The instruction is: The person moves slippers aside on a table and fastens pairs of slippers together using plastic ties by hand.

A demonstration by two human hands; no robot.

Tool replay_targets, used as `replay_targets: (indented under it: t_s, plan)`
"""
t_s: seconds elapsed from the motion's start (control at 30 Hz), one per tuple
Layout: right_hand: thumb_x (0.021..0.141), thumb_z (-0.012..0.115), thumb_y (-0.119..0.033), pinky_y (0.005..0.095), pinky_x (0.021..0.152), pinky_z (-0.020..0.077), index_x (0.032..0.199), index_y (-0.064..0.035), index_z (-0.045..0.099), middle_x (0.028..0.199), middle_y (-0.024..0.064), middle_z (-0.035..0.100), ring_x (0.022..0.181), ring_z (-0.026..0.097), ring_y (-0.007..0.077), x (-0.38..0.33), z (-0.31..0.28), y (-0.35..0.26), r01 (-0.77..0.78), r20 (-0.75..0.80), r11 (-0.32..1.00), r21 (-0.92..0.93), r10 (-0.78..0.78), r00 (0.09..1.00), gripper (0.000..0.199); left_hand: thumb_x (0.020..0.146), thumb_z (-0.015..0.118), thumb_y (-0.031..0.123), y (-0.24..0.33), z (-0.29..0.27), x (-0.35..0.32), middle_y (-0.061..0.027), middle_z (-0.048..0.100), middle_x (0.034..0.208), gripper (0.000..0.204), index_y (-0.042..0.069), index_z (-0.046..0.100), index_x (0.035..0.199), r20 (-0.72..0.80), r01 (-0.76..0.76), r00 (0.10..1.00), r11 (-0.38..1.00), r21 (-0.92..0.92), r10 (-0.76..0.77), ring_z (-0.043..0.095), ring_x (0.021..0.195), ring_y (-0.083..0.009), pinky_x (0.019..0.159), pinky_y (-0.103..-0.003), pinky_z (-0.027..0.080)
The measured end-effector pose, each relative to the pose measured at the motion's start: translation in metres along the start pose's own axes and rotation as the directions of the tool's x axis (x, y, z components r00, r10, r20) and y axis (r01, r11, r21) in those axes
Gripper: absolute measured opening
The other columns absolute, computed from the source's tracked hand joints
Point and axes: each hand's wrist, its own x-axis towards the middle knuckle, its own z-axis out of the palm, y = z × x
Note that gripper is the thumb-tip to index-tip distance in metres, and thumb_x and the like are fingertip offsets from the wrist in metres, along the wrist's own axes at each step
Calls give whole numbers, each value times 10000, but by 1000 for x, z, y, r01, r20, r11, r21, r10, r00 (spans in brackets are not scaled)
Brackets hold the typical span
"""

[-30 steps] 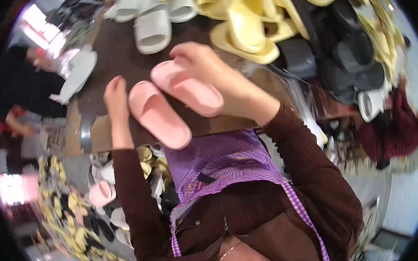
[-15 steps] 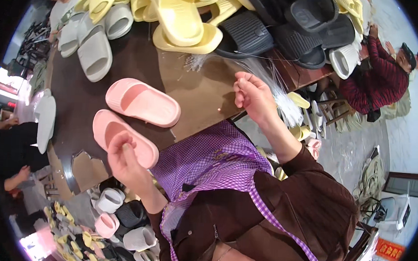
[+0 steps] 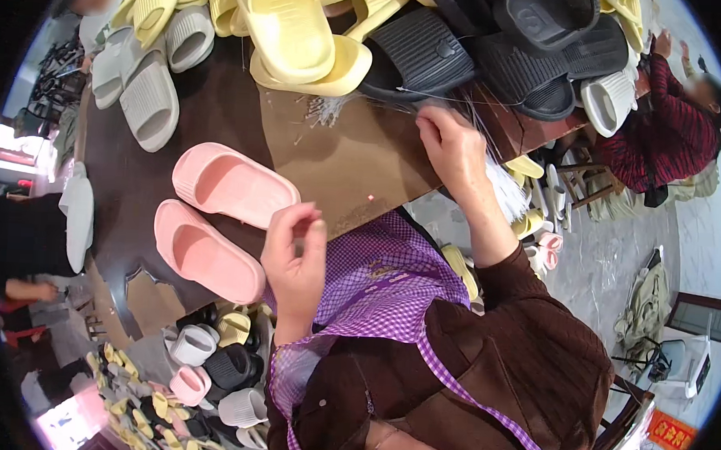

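Note:
Two pink slide slippers lie side by side on the brown table, the far one (image 3: 236,187) and the near one (image 3: 210,252), toes pointing left. My left hand (image 3: 295,258) hovers by their heel ends, fingers curled in toward the thumb, with nothing visible in them. Up at the right, my right hand (image 3: 456,152) is pinched closed beside a bundle of thin clear plastic strands (image 3: 505,188) at the table's edge. Whether a strand is between its fingertips cannot be made out. A small tuft of white strands (image 3: 327,109) lies near the slipper pile.
Yellow slippers (image 3: 287,30), black slippers (image 3: 418,58) and grey slippers (image 3: 151,100) are heaped along the table's far side. A tan cardboard sheet (image 3: 339,159) covers part of the tabletop. More slippers (image 3: 235,365) lie low on the left. A person in a striped top (image 3: 663,127) sits at the right.
My left hand has moved right, from over the near pink slipper to beside the heels. My right hand has gone slightly up and right to the strands.

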Motion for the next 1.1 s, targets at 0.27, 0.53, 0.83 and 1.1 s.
replay_targets:
  t_s: [0.27,0.53,0.83,1.1]
  plan:
    - [761,648,-77,348,592,499,885,-65,617,822,95,605,712,611,290,-24,-9,-25,86,171,993,79,-98,980,129,758,617,13,-2,62,50,-176,581,975,267,-2,585,1023,276,-632,772,645,429,573,574,859,-312,760,-355,472]
    - [734,651,-51,358,645,489,872,-54,610,900,91,593,779,584,286,-20,-3,-15,131,147,984,118,-147,978,144,773,587,35,-37,80,65,-136,576,871,167,12,562,936,420,-618,777,694,369,469,560,800,-297,705,-379,459]
    - [745,620,-42,382,735,459,838,-39,600,897,103,595,832,551,301,-1,8,9,190,126,982,-26,-185,975,95,775,577,34,-29,39,68,-120,560,768,34,20,554,795,265,-542,838,669,509,477,541,730,-312,658,-391,440]
    - [771,589,-60,413,722,443,802,-22,586,845,142,575,806,531,327,11,19,19,176,122,974,-140,-159,980,49,810,567,55,-16,-24,73,-144,587,774,54,5,573,830,1,-320,922,763,562,386,569,728,-307,654,-373,450]
